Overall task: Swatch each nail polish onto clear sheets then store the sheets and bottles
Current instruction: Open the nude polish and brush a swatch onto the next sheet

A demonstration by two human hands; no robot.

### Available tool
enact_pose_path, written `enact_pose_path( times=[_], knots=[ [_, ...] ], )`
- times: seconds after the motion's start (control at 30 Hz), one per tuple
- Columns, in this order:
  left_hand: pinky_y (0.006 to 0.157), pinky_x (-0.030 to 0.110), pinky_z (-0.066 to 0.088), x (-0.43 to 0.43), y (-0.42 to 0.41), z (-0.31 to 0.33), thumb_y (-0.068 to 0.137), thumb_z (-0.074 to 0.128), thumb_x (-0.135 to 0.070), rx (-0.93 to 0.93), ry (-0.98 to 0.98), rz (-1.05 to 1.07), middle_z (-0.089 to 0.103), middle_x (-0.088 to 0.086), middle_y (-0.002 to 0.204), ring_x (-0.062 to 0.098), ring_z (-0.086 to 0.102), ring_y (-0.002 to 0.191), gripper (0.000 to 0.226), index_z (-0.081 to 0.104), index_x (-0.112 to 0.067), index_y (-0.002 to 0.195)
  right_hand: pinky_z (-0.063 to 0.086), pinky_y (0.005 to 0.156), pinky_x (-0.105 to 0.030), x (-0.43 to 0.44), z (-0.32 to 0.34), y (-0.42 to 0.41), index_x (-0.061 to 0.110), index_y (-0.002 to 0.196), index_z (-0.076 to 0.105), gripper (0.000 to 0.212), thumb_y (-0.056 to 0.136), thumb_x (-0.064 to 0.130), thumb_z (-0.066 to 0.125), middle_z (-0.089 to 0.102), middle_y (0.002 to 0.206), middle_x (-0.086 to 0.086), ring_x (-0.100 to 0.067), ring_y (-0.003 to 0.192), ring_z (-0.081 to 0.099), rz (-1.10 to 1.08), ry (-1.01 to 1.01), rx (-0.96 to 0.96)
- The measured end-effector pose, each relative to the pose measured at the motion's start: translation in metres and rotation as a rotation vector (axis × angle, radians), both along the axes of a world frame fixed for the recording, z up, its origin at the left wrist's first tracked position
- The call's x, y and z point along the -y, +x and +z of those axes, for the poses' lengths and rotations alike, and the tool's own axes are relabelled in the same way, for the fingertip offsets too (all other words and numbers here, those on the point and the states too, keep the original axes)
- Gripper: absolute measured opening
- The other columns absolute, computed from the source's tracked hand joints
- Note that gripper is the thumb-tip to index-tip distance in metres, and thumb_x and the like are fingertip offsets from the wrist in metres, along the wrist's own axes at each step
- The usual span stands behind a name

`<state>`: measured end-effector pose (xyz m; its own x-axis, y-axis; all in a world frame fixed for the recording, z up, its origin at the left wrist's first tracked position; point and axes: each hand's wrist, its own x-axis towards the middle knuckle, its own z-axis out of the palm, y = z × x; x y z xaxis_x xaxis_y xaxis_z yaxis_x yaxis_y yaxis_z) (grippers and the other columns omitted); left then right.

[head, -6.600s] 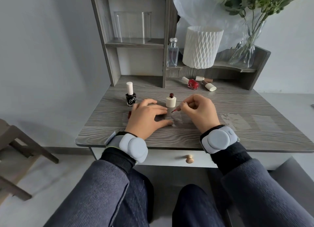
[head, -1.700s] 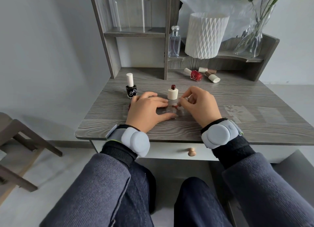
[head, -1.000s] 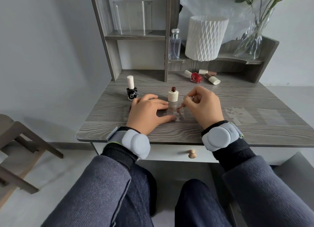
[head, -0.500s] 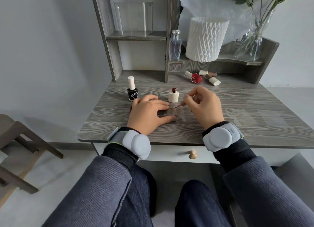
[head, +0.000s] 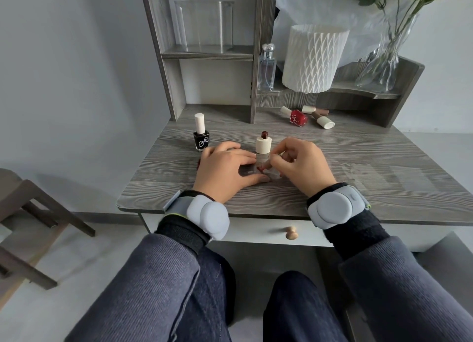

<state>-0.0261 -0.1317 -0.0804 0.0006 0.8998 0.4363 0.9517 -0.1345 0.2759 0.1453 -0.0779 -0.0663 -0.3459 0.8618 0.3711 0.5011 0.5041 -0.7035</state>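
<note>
My left hand point(head: 226, 171) lies flat on a clear sheet point(head: 247, 171) on the desk, fingers straight, pressing it down. My right hand point(head: 300, 166) pinches a polish brush point(head: 263, 166) whose dark red tip touches the sheet. Just behind the hands stands an uncapped cream bottle point(head: 263, 144) with a dark red neck. A capped black polish bottle point(head: 201, 137) stands upright to the left. At the back lie a red bottle point(head: 297, 117) and two brown bottles point(head: 320, 116) on their sides. Two more clear sheets point(head: 378, 174) lie flat to the right.
A clear acrylic holder point(head: 204, 25) stands on the upper left shelf. A perfume bottle point(head: 266, 69), a white ribbed vase point(head: 313, 58) and a glass vase of greenery point(head: 384, 60) fill the right shelf. A drawer knob point(head: 291, 233) sits below the desk edge; a wooden stool point(head: 30, 213) stands left.
The brush tip has come back down onto the sheet, slightly nearer my left fingers. My left hand has stayed pressed on the sheet.
</note>
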Motion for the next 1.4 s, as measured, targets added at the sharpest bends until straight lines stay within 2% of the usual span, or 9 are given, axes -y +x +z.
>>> enact_pose_path(
  times=[0.17,0.27,0.4,0.53,0.8,0.9,1.03,1.2,1.4],
  knots=[
    [0.101,0.036,0.019,0.001,0.0006,0.001,0.072,0.057,-0.071,-0.001,-0.005,-0.005,0.059,-0.027,0.122,0.002,0.035,0.128,0.054,0.067,-0.037,0.113,0.049,0.065,-0.03,-0.0017,-0.0008,-0.0003,0.018,0.077,0.062,0.006,0.082,0.02,0.063,0.071,0.067,-0.002,-0.015,0.059,0.062,-0.015,0.008,-0.055],
    [0.101,0.037,0.019,0.0017,0.0007,0.0014,0.073,0.057,-0.07,-0.004,-0.009,-0.006,0.059,-0.027,0.122,0.003,0.035,0.128,0.051,0.065,-0.04,0.114,0.046,0.064,-0.018,-0.0022,-0.0017,0.0002,0.019,0.081,0.061,0.008,0.088,0.022,0.064,0.073,0.069,0.001,-0.01,0.06,0.064,-0.001,0.004,-0.02],
    [0.1,0.036,0.019,0.001,0.0009,0.0006,0.073,0.058,-0.069,-0.001,-0.006,-0.006,0.059,-0.027,0.122,0.003,0.036,0.128,0.051,0.067,-0.038,0.113,0.053,0.067,-0.032,-0.002,-0.0023,0.0008,0.019,0.078,0.062,0.006,0.083,0.02,0.064,0.072,0.068,-0.003,-0.017,0.062,0.065,0.003,-0.007,0.012],
    [0.101,0.036,0.02,0.0006,0.0006,0.0005,0.071,0.056,-0.072,-0.002,-0.014,-0.003,0.058,-0.027,0.123,0.002,0.035,0.128,0.056,0.067,-0.036,0.114,0.044,0.059,-0.029,0.0014,0.0008,0.0002,0.016,0.071,0.065,0.006,0.077,0.019,0.064,0.065,0.061,-0.004,-0.014,0.055,0.053,-0.002,0.0,0.011],
    [0.101,0.035,0.017,0.0012,0.0004,0.0003,0.072,0.057,-0.071,-0.003,-0.019,0.001,0.058,-0.026,0.124,0.002,0.034,0.128,0.055,0.066,-0.036,0.114,0.054,0.071,-0.04,-0.0021,-0.0006,0.0022,0.02,0.076,0.06,0.009,0.085,0.022,0.063,0.073,0.074,-0.003,-0.02,0.063,0.064,-0.022,-0.003,-0.052],
    [0.102,0.036,0.017,0.001,0.0003,0.0005,0.072,0.057,-0.072,-0.004,-0.019,0.002,0.058,-0.026,0.124,0.002,0.035,0.128,0.056,0.067,-0.036,0.114,0.052,0.068,-0.037,-0.0011,-0.0004,0.0012,0.021,0.071,0.06,0.01,0.081,0.02,0.063,0.071,0.069,-0.004,-0.016,0.059,0.061,-0.018,-0.018,-0.013],
    [0.102,0.035,0.017,0.0009,0.001,0.0019,0.072,0.056,-0.072,-0.003,-0.025,-0.002,0.058,-0.026,0.124,0.002,0.034,0.129,0.057,0.067,-0.035,0.114,0.038,0.054,-0.022,0.0017,0.0026,0.0009,0.013,0.072,0.064,0.006,0.077,0.016,0.062,0.063,0.057,0.001,-0.006,0.049,0.047,-0.028,-0.026,0.0],
    [0.1,0.033,0.016,0.0003,0.0004,0.0009,0.072,0.055,-0.072,-0.012,-0.022,0.002,0.058,-0.027,0.123,0.001,0.035,0.128,0.057,0.067,-0.035,0.114,0.049,0.063,-0.033,-0.0005,0.0015,0.0022,0.015,0.079,0.063,0.008,0.087,0.019,0.062,0.072,0.072,-0.002,-0.012,0.058,0.054,-0.043,0.003,-0.101],
    [0.101,0.034,0.016,0.0012,0.0006,0.0013,0.072,0.056,-0.071,-0.007,-0.02,-0.001,0.058,-0.026,0.124,0.001,0.034,0.128,0.055,0.066,-0.037,0.114,0.052,0.067,-0.033,-0.0008,-0.0006,0.0013,0.021,0.076,0.061,0.011,0.087,0.019,0.063,0.072,0.072,-0.001,-0.016,0.061,0.063,0.004,-0.007,0.013]
  ],
)
